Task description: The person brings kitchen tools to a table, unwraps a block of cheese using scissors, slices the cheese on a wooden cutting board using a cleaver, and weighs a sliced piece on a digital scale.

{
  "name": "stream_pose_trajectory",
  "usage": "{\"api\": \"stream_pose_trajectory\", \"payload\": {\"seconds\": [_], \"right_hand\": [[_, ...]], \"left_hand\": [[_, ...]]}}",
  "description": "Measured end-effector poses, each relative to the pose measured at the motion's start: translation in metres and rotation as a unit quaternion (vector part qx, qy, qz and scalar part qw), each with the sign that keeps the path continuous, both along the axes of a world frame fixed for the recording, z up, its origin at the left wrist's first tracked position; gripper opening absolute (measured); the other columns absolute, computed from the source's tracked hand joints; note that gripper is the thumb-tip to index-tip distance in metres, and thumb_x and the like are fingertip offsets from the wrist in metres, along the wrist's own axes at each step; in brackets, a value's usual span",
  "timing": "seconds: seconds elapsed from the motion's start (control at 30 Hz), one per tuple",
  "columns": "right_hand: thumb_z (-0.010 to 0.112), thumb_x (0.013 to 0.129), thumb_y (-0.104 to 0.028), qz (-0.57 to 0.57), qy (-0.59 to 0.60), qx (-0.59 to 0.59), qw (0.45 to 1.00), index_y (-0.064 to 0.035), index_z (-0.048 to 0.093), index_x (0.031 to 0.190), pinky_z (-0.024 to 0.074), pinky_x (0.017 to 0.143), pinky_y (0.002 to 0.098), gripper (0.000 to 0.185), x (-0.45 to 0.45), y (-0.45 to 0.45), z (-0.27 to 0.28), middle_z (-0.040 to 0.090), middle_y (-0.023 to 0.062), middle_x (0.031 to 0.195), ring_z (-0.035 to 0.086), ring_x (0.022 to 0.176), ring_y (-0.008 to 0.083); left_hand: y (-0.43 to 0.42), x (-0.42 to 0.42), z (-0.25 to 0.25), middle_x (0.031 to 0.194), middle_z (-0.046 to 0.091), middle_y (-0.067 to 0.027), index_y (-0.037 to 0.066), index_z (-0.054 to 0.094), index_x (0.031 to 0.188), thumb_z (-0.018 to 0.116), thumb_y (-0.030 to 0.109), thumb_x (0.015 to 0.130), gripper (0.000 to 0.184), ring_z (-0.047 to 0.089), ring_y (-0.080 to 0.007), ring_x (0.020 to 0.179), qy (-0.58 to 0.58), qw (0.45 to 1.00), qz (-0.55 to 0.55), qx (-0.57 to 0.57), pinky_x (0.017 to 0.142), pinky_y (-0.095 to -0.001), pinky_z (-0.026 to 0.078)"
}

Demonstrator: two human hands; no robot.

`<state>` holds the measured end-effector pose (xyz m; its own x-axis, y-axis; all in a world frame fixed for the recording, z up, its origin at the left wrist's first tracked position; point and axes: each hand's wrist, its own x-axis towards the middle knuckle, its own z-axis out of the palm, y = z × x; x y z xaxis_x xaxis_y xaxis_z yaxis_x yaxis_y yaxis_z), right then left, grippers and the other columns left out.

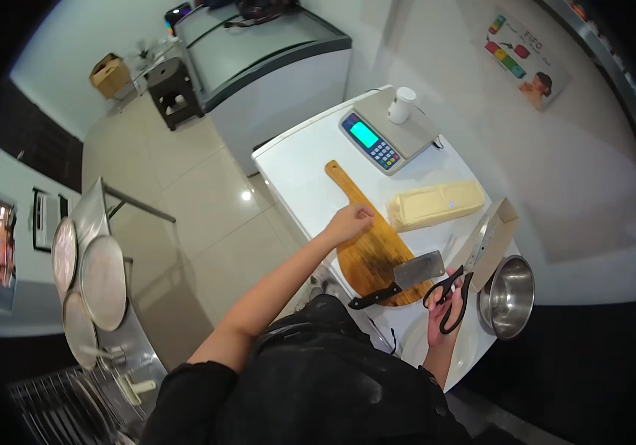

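My left hand (351, 223) is over the wooden paddle board (377, 256), its fingers curled together and nothing visible in them. In my right hand (443, 315) is a pair of scissors (453, 295) with black handles, the blades pointing up and away from me. A cleaver (418, 271) with a black handle lies across the near end of the board, close to the scissors. To the right of my left hand rests a long pale yellow block (437, 205), which looks wrapped in clear plastic.
A digital scale (372, 141) with a lit green display stands at the table's far end, a white cup-like item (402, 105) on it. At right are an open cardboard box (492, 252) and a steel bowl (512, 297). Round pans (103, 282) sit on a metal table at left.
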<state>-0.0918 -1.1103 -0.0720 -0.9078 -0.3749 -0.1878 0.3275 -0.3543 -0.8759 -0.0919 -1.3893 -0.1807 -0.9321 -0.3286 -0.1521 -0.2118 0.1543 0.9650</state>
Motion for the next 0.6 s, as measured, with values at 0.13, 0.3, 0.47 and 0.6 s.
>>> {"api": "stream_pose_trajectory", "payload": {"seconds": [0.13,0.3,0.47,0.6], "right_hand": [[0.045,0.093,-0.028,-0.063,-0.023,0.015,0.998,-0.0012,0.039,0.130,0.0384,0.057,0.0266,0.046,0.000,0.000,-0.015,0.049,0.0042,0.069,0.047,0.059,0.0143],[0.046,0.094,-0.034,-0.125,-0.042,0.034,0.991,-0.0048,0.042,0.129,0.0384,0.060,0.0264,0.046,-0.042,-0.036,-0.020,0.048,0.0024,0.071,0.045,0.061,0.0135],[0.047,0.093,-0.032,-0.144,0.012,0.068,0.987,0.0001,0.038,0.130,0.0387,0.060,0.0255,0.050,-0.039,-0.051,-0.009,0.048,0.0040,0.073,0.046,0.062,0.0134],[0.047,0.092,-0.028,-0.241,0.004,0.091,0.966,0.0036,0.038,0.130,0.0395,0.058,0.0243,0.050,-0.045,-0.079,-0.009,0.048,0.0050,0.073,0.048,0.062,0.0134]], "left_hand": [[0.014,-0.046,-0.034,0.090,0.061,-0.0113,0.007,0.065,0.094,0.063,0.024,0.075,0.025,0.059,-0.0263,0.083,-0.076,0.970,-0.101,-0.208,0.071,-0.0375,0.048],[0.023,-0.071,-0.022,0.095,0.057,-0.0103,0.009,0.066,0.088,0.065,0.023,0.073,0.021,0.051,-0.0300,0.096,-0.081,0.954,-0.070,-0.281,0.079,-0.0443,0.042],[0.020,-0.066,-0.015,0.095,0.055,-0.0076,0.011,0.067,0.084,0.067,0.025,0.073,0.017,0.046,-0.0279,0.100,-0.069,0.940,-0.062,-0.328,0.080,-0.0479,0.035],[0.003,-0.095,-0.023,0.094,0.056,-0.0061,0.012,0.067,0.085,0.067,0.026,0.074,0.017,0.046,-0.0275,0.098,-0.068,0.933,-0.129,-0.329,0.080,-0.0476,0.031]]}}
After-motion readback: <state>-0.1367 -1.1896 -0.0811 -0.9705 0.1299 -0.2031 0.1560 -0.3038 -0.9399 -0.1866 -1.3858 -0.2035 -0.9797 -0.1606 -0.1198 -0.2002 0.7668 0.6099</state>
